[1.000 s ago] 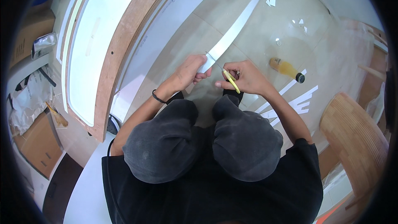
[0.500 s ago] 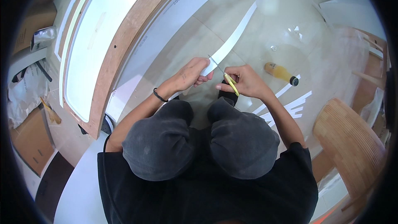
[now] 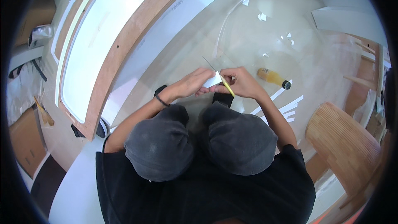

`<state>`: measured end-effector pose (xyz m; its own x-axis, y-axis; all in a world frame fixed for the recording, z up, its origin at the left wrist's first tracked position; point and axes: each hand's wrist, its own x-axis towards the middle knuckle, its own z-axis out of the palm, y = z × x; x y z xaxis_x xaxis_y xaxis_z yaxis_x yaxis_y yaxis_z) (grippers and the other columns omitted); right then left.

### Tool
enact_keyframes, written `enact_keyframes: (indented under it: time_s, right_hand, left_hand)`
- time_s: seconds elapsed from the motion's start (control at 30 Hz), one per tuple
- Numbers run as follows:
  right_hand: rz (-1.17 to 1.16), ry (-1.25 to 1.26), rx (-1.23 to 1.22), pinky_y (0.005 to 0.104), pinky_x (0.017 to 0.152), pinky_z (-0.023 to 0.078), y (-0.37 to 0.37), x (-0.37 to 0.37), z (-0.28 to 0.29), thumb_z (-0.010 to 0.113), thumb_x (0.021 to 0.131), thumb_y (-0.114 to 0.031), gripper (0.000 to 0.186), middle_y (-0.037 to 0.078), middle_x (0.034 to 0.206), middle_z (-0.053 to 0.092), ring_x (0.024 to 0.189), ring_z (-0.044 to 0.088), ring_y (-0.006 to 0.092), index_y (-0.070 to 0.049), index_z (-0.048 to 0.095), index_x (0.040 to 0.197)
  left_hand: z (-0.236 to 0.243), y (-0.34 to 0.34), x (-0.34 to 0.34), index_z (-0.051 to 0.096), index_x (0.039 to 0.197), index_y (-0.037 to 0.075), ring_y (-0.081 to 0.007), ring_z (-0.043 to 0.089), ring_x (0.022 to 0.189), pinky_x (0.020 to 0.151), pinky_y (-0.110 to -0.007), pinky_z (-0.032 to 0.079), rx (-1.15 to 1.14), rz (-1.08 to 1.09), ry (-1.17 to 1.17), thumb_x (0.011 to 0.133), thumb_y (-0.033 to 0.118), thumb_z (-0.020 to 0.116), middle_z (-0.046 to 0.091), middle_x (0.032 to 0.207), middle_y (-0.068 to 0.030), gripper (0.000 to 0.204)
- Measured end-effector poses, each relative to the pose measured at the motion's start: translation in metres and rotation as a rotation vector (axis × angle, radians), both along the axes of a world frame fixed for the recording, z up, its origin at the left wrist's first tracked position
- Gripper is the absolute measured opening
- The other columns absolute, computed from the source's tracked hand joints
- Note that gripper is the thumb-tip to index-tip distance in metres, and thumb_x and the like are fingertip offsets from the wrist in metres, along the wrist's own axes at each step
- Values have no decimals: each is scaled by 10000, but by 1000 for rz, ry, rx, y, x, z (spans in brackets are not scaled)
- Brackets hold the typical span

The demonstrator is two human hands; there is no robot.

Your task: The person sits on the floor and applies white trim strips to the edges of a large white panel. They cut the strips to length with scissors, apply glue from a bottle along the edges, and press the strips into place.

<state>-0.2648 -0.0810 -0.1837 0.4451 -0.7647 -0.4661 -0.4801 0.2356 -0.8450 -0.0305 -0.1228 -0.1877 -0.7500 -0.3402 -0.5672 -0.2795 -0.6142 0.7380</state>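
Note:
Between the fingers of my left hand (image 3: 194, 82) is the short end of a white strip (image 3: 213, 79), held above the floor beyond my knees. My right hand (image 3: 241, 84), close beside it, grips yellow-handled scissors (image 3: 226, 84), seen almost edge-on. Their thin dark blades point up and left, past the far side of the strip's end. Whether the blades are parted cannot be made out. Farther off, a faint thin curved line (image 3: 222, 27) runs away from the hands; it may be the rest of the strip, edge-on.
A large curved wood-framed panel (image 3: 110, 54) stands at the left. On the floor at right lie a bottle of orange liquid (image 3: 271, 76) and several white strips (image 3: 290, 107). White scraps (image 3: 262, 17) are scattered farther out. A curved wooden piece (image 3: 344, 141) stands near my right elbow.
The long white strip that stretched away from my left hand no longer shows its broad face; only a short end remains there. Both hands have come closer together, the scissors shifting slightly left.

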Motion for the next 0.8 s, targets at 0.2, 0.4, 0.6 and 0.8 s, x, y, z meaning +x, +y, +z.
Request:
enact_keyframes:
  time_s: [0.2, 0.4, 0.6, 0.8]
  right_hand:
    - [-295, 612, -230, 482, 693, 527, 29, -9, -48, 786, 777, -554, 627, 181, 843, 662, 795, 659, 407, -57, 552, 1080]
    - [-363, 885, -245, 503, 729, 535, 54, -3, -107, 785, 809, -441, 537, 194, 1035, 608, 882, 649, 415, -53, 551, 1096]
    - [-334, 732, -225, 507, 779, 556, 58, -5, -134, 796, 780, -323, 501, 220, 1115, 561, 938, 666, 412, -54, 573, 1139]
    - [-164, 761, -17, 498, 869, 533, 47, -7, -150, 781, 789, -268, 552, 260, 1194, 528, 1056, 627, 443, -7, 523, 1202]
  left_hand:
    - [4, -27, 10, 622, 743, 52, -69, 479, 481, 450, -240, 398, -105, 142, -98, 1025, 534, 455, 528, 588, -1, 583]
    - [9, -61, -9, 602, 757, 64, -60, 415, 477, 472, -239, 373, -186, 236, -61, 1027, 481, 483, 465, 572, 30, 510]
    - [1, -75, -27, 568, 889, 78, -57, 336, 485, 487, -240, 364, -141, 230, 28, 1038, 419, 475, 395, 599, 40, 383]
    - [10, -91, -34, 566, 949, 91, -48, 346, 485, 489, -236, 361, -146, 204, 122, 1042, 381, 493, 407, 602, 32, 314]
